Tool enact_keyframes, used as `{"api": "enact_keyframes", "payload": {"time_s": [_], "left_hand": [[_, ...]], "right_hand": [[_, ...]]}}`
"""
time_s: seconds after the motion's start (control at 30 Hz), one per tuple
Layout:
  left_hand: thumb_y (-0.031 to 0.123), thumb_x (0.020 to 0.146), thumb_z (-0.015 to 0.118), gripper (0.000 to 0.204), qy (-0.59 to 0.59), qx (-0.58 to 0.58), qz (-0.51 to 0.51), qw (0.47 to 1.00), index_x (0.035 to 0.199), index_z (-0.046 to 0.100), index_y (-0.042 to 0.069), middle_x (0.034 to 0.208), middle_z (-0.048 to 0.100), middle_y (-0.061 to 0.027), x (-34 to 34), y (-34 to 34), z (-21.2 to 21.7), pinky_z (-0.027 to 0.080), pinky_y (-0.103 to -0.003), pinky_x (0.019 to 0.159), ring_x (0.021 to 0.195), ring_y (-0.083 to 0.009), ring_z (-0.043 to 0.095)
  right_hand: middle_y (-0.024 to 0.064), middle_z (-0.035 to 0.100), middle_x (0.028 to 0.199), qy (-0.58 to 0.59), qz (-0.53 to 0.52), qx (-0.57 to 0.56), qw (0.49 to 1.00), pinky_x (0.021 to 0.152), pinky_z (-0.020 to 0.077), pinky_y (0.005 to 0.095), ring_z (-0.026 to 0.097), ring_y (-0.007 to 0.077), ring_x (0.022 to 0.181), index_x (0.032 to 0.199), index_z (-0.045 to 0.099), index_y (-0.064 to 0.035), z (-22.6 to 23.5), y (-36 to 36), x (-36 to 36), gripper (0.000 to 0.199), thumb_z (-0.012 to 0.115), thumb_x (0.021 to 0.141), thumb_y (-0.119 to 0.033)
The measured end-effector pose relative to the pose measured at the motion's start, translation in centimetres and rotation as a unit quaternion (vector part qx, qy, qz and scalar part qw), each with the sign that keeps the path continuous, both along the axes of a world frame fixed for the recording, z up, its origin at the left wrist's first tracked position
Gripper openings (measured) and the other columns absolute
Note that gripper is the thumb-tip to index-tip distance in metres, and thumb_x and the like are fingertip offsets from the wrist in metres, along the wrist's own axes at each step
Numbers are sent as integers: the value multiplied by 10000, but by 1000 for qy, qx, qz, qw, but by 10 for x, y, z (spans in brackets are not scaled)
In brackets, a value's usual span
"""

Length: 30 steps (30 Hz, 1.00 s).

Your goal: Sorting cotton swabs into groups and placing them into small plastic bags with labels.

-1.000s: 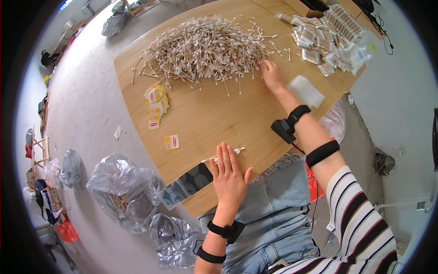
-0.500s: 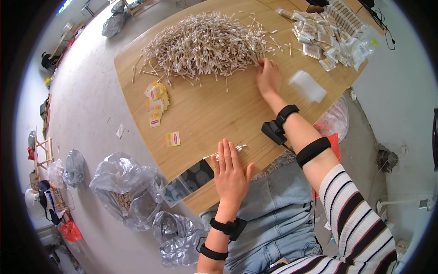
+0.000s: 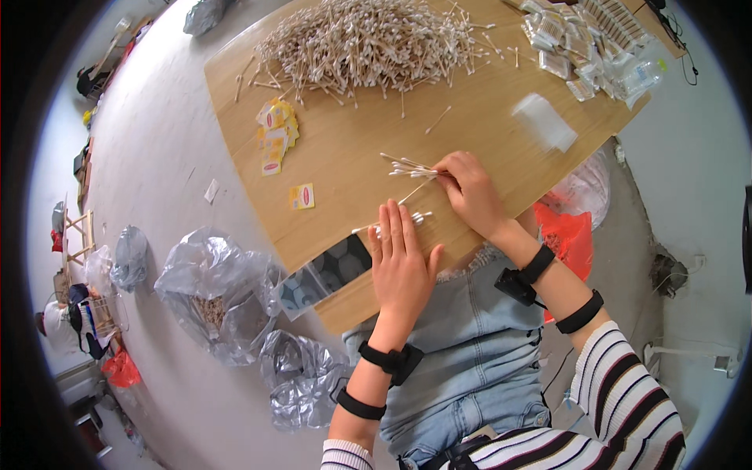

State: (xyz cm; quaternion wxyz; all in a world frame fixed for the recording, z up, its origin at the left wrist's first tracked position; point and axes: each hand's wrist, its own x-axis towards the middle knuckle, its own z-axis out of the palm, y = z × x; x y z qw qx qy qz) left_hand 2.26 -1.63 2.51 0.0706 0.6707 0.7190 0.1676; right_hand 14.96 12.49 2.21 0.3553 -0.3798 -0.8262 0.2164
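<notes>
Head view: a bunch of cotton swabs (image 3: 403,168) sits above the near part of the wooden table (image 3: 345,153), pinched between the thumb and fingers of the right hand (image 3: 472,194), tips fanned leftward. Just beside it, the left hand (image 3: 403,270) lies flat, fingers straight and close together, thumb spread, over a smaller group of swabs (image 3: 421,218). Beyond lies a big swab heap (image 3: 368,47); yellow-and-white cards (image 3: 276,137) lie to the left, translucent plastic sleeves (image 3: 546,121) to the right, filled swab packets (image 3: 552,35) farther off, near a clear bottle (image 3: 644,74).
</notes>
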Motion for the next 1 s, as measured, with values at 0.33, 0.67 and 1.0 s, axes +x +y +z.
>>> {"api": "enact_keyframes", "payload": {"time_s": [0.33,0.67,1.0], "left_hand": [[263,911,615,831,-70,69,73,993,1493,151,-105,1587,124,-278,-2,-4,-7,108,-502,1201,1493,-392,98],[322,925,586,802,-13,28,75,997,1493,200,-93,1575,202,-257,-12,9,1,94,-510,1198,1494,-366,128],[498,967,478,825,24,20,47,998,1481,240,-101,1561,245,-251,-12,13,-7,114,-502,1196,1473,-362,202]], "right_hand": [[88,646,1143,0,75,33,997,964,430,407,574,255,1101,1237,613,-79,0,-16,-38,460,622,785,6],[63,670,1060,58,146,-64,986,926,443,383,596,253,1022,1206,647,-100,0,-23,-29,428,663,789,-6],[78,641,948,14,92,-31,995,795,510,386,597,292,935,903,666,-46,-4,-4,7,118,650,803,14]]}}
